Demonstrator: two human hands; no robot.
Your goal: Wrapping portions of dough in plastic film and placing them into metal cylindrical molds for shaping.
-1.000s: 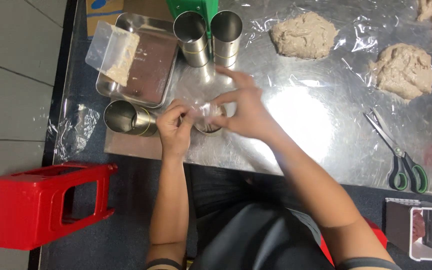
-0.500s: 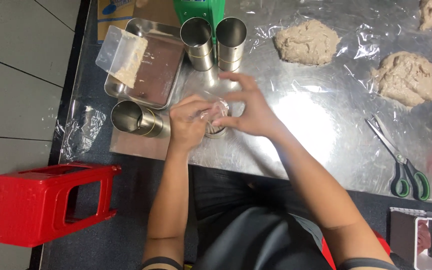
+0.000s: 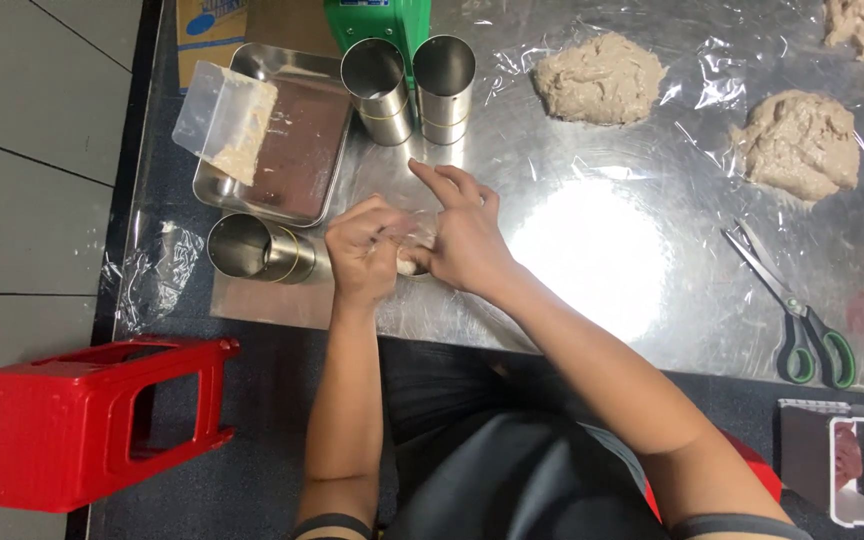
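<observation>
The left hand (image 3: 367,250) and the right hand (image 3: 462,235) meet over a small lump of pale dough (image 3: 410,265), which sits at the near edge of the steel worktop (image 3: 592,260). Both hands are curled around the lump, fingers bent and pressed against it; the left is nearly a fist, while the right has its index finger lifted and stretched away from the person. Thin clear film seems to lie between the hands, though that is hard to make out.

Just left of the dough a steel cup (image 3: 252,250) lies on its side, its open mouth facing left; its inside looks dark and I cannot tell whether it holds anything. Beyond the dough stand two upright steel cups (image 3: 417,85), side by side and touching, their contents not visible. Left of the two cups sits a shallow steel tray (image 3: 282,135) with a brownish bottom, and a clear plastic bag (image 3: 227,120) holding some pale dough rests across its left rim.

Well to the right of the dough, two big dough mounds (image 3: 602,78) lie on clear film.
</observation>
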